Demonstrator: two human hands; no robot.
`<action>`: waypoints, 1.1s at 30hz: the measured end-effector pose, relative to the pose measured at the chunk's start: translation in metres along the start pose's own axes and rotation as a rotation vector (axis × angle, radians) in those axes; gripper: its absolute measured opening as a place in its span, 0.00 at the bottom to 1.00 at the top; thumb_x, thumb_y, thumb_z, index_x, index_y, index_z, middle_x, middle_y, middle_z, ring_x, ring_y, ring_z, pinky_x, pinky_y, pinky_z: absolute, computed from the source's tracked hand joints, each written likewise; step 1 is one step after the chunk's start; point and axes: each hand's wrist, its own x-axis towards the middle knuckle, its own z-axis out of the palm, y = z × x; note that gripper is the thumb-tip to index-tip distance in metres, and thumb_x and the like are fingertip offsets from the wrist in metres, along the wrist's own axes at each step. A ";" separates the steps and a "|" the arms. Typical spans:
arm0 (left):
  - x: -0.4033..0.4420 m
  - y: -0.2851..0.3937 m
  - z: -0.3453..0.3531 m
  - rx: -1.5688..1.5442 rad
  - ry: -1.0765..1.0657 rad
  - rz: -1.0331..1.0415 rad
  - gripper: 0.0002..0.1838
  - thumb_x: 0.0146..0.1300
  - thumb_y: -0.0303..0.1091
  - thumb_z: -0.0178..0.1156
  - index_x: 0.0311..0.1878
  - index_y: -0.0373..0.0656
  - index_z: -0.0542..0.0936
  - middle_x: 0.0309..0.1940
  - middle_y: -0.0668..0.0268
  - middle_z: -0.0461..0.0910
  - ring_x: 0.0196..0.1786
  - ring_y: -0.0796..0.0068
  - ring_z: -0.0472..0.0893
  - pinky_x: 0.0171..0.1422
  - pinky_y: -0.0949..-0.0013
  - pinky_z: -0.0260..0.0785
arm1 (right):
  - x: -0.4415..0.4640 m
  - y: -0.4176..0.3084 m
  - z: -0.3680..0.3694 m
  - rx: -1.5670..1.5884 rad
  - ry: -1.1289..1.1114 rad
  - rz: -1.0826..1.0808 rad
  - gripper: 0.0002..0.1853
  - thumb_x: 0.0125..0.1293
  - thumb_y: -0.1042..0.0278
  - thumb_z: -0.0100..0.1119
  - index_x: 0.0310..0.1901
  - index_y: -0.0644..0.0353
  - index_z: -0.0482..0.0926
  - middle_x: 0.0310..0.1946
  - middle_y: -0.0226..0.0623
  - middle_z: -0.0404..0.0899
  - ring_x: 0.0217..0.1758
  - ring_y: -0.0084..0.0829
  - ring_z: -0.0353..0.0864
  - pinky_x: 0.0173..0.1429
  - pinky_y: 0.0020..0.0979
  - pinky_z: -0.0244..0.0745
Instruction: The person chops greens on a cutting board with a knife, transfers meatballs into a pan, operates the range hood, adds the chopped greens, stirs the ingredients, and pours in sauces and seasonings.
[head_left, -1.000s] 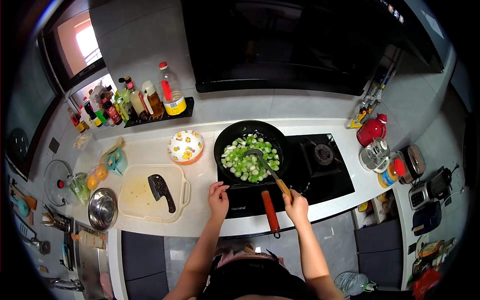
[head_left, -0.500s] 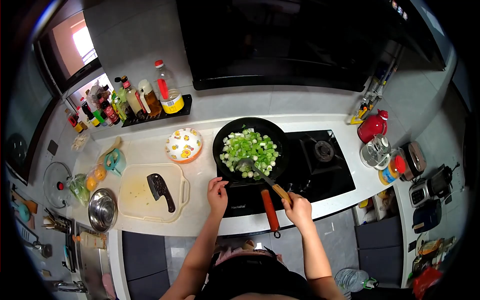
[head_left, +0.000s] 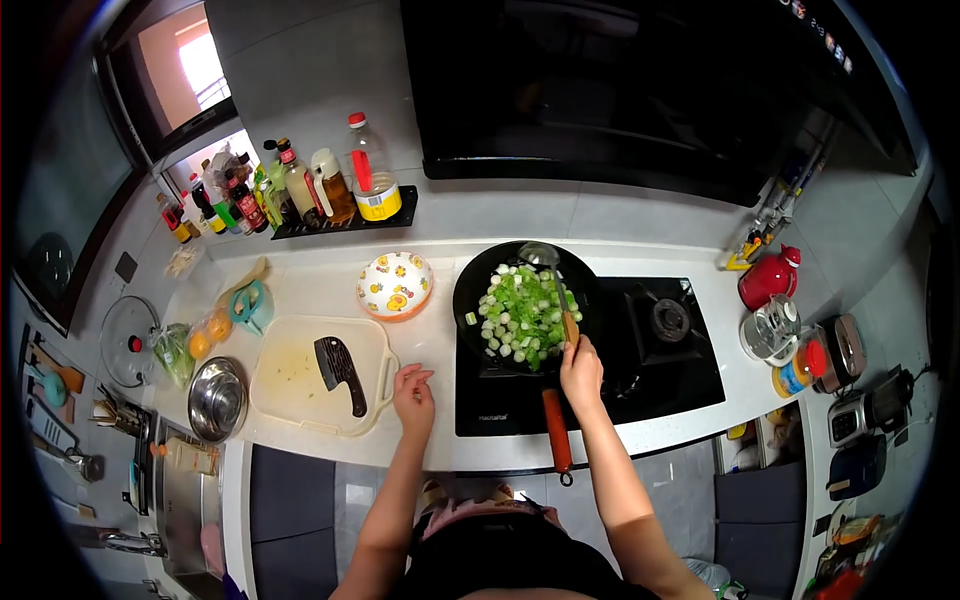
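My right hand [head_left: 581, 374] is closed around the wooden handle of a metal ladle [head_left: 540, 256], whose head is at the far side of a black wok [head_left: 470, 330]. Chopped green and white pieces that look like scallions [head_left: 525, 315] fill the middle of the wok. Its red-brown handle [head_left: 557, 428] points toward me over the counter edge. Holding nothing, my left hand [head_left: 414, 394] hovers over the counter between the cutting board and the stove, its fingers loosely bent and apart. A cleaver [head_left: 340, 374] lies on the cream cutting board [head_left: 285, 400] to its left.
The wok is on the left side of a black gas stove [head_left: 660, 380]. A patterned bowl [head_left: 396, 285] stands behind the board, a steel bowl [head_left: 217, 400] at its left. Bottles [head_left: 300, 185] line the back wall; a red kettle [head_left: 770, 280] is at right.
The ladle head has moved from the near middle of the wok to its far side, my right hand going forward with it. My left hand has shifted left, away from the stove edge.
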 end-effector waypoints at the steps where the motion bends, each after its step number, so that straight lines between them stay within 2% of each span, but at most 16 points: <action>1: 0.000 0.000 -0.003 0.001 0.004 -0.001 0.15 0.51 0.13 0.48 0.35 0.39 0.81 0.44 0.61 0.74 0.35 0.73 0.76 0.33 0.77 0.69 | 0.004 -0.003 0.003 0.012 0.019 0.023 0.12 0.65 0.66 0.49 0.43 0.68 0.71 0.31 0.57 0.77 0.34 0.56 0.77 0.38 0.48 0.73; 6: 0.001 0.002 -0.015 0.011 0.016 -0.022 0.15 0.51 0.13 0.48 0.35 0.38 0.81 0.43 0.60 0.74 0.36 0.73 0.76 0.34 0.77 0.68 | 0.014 -0.011 0.021 0.015 -0.019 0.082 0.14 0.65 0.68 0.48 0.45 0.71 0.69 0.34 0.59 0.77 0.36 0.55 0.78 0.40 0.47 0.74; 11: -0.001 -0.010 -0.015 -0.004 0.044 0.018 0.14 0.52 0.13 0.48 0.35 0.38 0.81 0.43 0.60 0.74 0.36 0.72 0.76 0.35 0.77 0.70 | 0.008 -0.017 0.036 0.127 -0.185 0.146 0.17 0.65 0.64 0.48 0.49 0.68 0.70 0.32 0.60 0.78 0.37 0.57 0.78 0.42 0.49 0.72; 18: -0.008 -0.010 -0.006 -0.028 0.000 0.004 0.15 0.53 0.13 0.48 0.36 0.40 0.82 0.43 0.60 0.74 0.36 0.72 0.77 0.34 0.76 0.71 | -0.020 -0.025 -0.008 0.131 -0.323 0.067 0.20 0.64 0.60 0.53 0.52 0.67 0.73 0.31 0.58 0.79 0.40 0.52 0.80 0.43 0.41 0.74; 22: -0.013 -0.008 0.012 -0.082 -0.056 -0.022 0.14 0.54 0.13 0.47 0.36 0.38 0.80 0.45 0.62 0.73 0.37 0.76 0.76 0.37 0.78 0.70 | -0.043 -0.005 -0.035 0.067 -0.170 -0.180 0.21 0.55 0.60 0.63 0.50 0.59 0.77 0.36 0.49 0.80 0.38 0.48 0.80 0.42 0.40 0.75; 23: -0.014 -0.008 0.017 -0.091 -0.066 -0.019 0.14 0.54 0.13 0.47 0.36 0.38 0.80 0.45 0.62 0.73 0.37 0.76 0.76 0.38 0.78 0.70 | -0.049 -0.001 -0.047 -0.012 -0.187 -0.136 0.21 0.52 0.62 0.66 0.50 0.55 0.79 0.34 0.42 0.80 0.36 0.44 0.80 0.39 0.36 0.75; 24: -0.015 -0.005 0.022 -0.103 -0.076 -0.016 0.14 0.54 0.12 0.46 0.36 0.37 0.80 0.45 0.63 0.72 0.37 0.76 0.76 0.39 0.78 0.70 | -0.054 0.001 -0.059 -0.007 -0.164 -0.144 0.20 0.51 0.65 0.66 0.49 0.53 0.79 0.28 0.39 0.78 0.31 0.41 0.79 0.35 0.35 0.74; 29: -0.020 0.001 0.048 -0.172 -0.117 0.010 0.15 0.54 0.11 0.46 0.36 0.36 0.80 0.45 0.63 0.72 0.37 0.78 0.75 0.41 0.80 0.69 | -0.079 0.018 -0.100 -0.045 -0.044 -0.143 0.20 0.50 0.69 0.66 0.48 0.54 0.80 0.23 0.38 0.73 0.25 0.39 0.75 0.31 0.34 0.70; 33: -0.025 0.004 0.064 -0.173 -0.152 0.048 0.14 0.55 0.12 0.46 0.36 0.36 0.80 0.45 0.63 0.72 0.36 0.79 0.74 0.41 0.80 0.68 | -0.089 0.012 -0.138 -0.047 -0.001 -0.001 0.19 0.49 0.70 0.67 0.46 0.57 0.81 0.23 0.38 0.75 0.25 0.39 0.75 0.31 0.32 0.70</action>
